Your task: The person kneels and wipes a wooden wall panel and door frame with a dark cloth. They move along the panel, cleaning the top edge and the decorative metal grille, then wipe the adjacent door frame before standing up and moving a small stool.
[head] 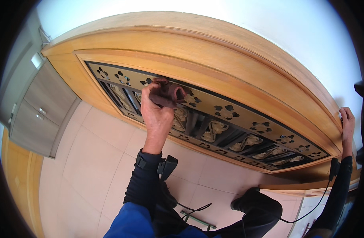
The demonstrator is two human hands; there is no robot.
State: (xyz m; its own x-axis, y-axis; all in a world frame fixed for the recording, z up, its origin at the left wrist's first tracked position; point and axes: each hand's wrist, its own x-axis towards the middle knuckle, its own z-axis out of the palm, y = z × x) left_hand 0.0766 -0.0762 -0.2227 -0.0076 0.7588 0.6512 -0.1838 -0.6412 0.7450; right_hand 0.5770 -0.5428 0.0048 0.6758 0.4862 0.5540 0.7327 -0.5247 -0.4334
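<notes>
My left hand (155,117) grips a folded dark maroon cloth (167,101) with a looped, pinkish edge. The cloth lies against the upper band of a decorative metal grille (204,108), which has flower-shaped cutouts and scrolled ornaments. Part of the grille is hidden behind the hand and cloth. At the far right, my right hand (347,123) has its fingers curled at the end of the wooden ledge (197,23) above the grille; its fingertips are partly hidden.
Varnished wooden framing (158,56) surrounds the grille, below a white wall (259,17). Grey cabinets (46,95) stand at left on a pink tiled floor (89,154). Black cables (301,220) hang from both wrist devices. A green metal bar (198,219) shows between my legs.
</notes>
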